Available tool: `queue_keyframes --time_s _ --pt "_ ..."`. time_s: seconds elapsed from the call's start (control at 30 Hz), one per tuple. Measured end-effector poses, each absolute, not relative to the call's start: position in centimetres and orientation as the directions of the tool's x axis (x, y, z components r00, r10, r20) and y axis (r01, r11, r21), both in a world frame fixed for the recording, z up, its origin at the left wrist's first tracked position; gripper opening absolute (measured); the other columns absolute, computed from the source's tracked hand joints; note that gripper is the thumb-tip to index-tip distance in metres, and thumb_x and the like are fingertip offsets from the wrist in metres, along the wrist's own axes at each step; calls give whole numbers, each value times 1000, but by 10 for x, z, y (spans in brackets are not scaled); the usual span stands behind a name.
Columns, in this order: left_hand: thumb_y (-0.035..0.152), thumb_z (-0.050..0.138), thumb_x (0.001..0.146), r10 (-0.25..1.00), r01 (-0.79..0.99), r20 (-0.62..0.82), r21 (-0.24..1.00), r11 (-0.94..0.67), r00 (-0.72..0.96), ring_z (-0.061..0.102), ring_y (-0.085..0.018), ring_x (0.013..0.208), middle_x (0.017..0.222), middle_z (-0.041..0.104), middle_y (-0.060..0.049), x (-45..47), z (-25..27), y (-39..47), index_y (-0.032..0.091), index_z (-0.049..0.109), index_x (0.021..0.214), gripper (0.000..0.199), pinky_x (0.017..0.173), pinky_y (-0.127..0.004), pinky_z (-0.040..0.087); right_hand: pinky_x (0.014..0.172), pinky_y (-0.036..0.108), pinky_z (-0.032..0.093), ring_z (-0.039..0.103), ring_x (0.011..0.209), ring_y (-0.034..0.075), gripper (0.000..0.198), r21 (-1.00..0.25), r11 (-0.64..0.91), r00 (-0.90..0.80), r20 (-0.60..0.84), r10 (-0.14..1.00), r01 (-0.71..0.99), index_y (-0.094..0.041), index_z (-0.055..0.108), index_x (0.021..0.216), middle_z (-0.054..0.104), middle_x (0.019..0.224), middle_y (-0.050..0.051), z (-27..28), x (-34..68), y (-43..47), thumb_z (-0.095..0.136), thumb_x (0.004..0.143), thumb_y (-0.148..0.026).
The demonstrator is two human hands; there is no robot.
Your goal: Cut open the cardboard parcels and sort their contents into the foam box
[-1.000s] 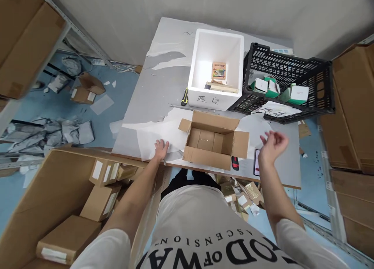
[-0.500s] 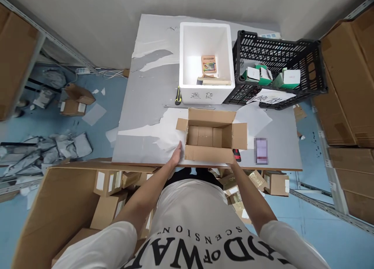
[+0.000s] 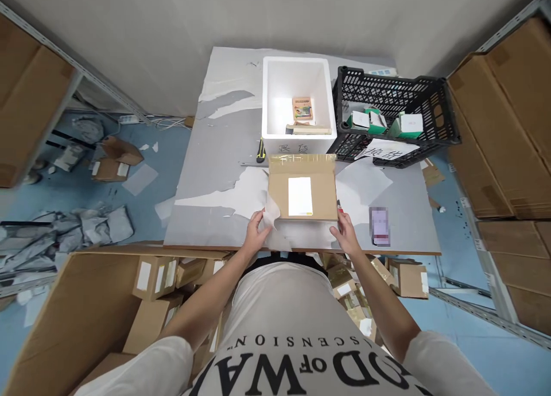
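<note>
A brown cardboard box [image 3: 279,192] sits near the table's front edge, its white-labelled side facing up and a strip of clear tape along its far edge. My left hand [image 3: 256,235] is at the box's near left corner, thumb and fingers apart, beside a curled piece of white paper [image 3: 271,213]. At the near right corner is my right hand [image 3: 345,234], thumb and fingers also spread. Its fingertips are near a red-handled cutter [image 3: 340,208], mostly hidden by the box and hand. The inside of the box is hidden.
A white foam box [image 3: 297,145] with small books stands behind, next to a black crate [image 3: 450,132] holding green-and-white boxes. A yellow-black cutter [image 3: 261,149] and a phone [image 3: 379,226] lie on the table [image 3: 215,221]. A large carton [image 3: 55,327] of parcels is at the lower left.
The box has been turned from open flaps up to its labelled side up. Both hands have come out from beside it to its near corners, fingers apart.
</note>
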State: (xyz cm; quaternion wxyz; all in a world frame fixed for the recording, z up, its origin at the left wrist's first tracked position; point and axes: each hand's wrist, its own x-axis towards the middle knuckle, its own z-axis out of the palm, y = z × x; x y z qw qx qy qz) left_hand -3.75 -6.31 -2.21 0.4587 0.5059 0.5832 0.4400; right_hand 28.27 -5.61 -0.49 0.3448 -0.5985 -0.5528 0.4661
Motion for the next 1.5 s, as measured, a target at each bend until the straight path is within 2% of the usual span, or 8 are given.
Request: queue_keyframes --time_s 0.2,0.5,0.7,0.93,1.03,1.13,1.27,1.5 --pt "45 73 64 976 140 -45 987 76 -213 50 -27 119 129 49 -14 -26 25 -68 17 42 137 84 95 -33 45 97 39 47 43 123 28 68 -939 -80 35 -72 997 334 -30 51 135 42 121 9 30 271 -58 64 73 -55" --pt "28 54 74 934 -145 -230 970 197 -275 63 -19 91 103 65 -6 -34 22 -48 18 55 113 40 83 -33 51 95 40 44 54 104 21 66 -949 -178 169 -136 976 259 -23 49 137 55 122 10 42 276 -45 58 79 -54" --pt "18 57 74 944 117 16 993 24 -329 50 -21 122 130 50 -12 -36 -4 -44 22 33 137 68 102 -38 42 84 39 49 59 90 20 65 -948 -225 225 -174 959 226 -17 52 129 62 109 11 28 274 -30 56 78 -57" --pt "27 55 80 974 378 64 926 24 -217 43 -27 128 127 48 -11 -43 -36 -43 20 63 111 32 110 -49 31 78 36 50 59 83 17 51 -919 -190 293 -88 952 344 -20 48 121 58 113 11 25 256 -21 55 81 -50" --pt "33 55 81 997 328 22 945 4 -74 37 -29 134 135 48 -11 -49 -32 -56 22 57 126 46 114 -49 25 77 35 49 59 86 18 42 -899 -145 306 -13 952 413 -19 51 114 58 115 12 30 252 -23 52 83 -47" --pt "41 64 76 991 208 -5 978 -22 131 29 -30 140 151 33 -12 -50 -24 -74 22 26 148 84 115 -46 24 76 34 49 58 87 18 37 -890 -137 323 13 946 436 -18 53 109 59 112 11 32 248 -25 51 84 -46" --pt "43 85 53 999 236 -12 972 4 30 25 -34 142 154 27 -15 -37 -20 -75 19 13 151 124 117 -46 21 74 33 49 58 86 18 36 -916 -153 350 -14 937 372 -18 52 108 61 108 11 28 239 -22 51 84 -45" --pt "51 72 71 969 174 -85 976 128 -233 46 -31 130 141 47 -15 -27 -38 -48 19 34 145 89 110 -47 36 78 35 50 58 91 19 41 -930 -178 336 -64 940 322 -18 51 111 60 111 12 -13 224 -18 53 82 -48"
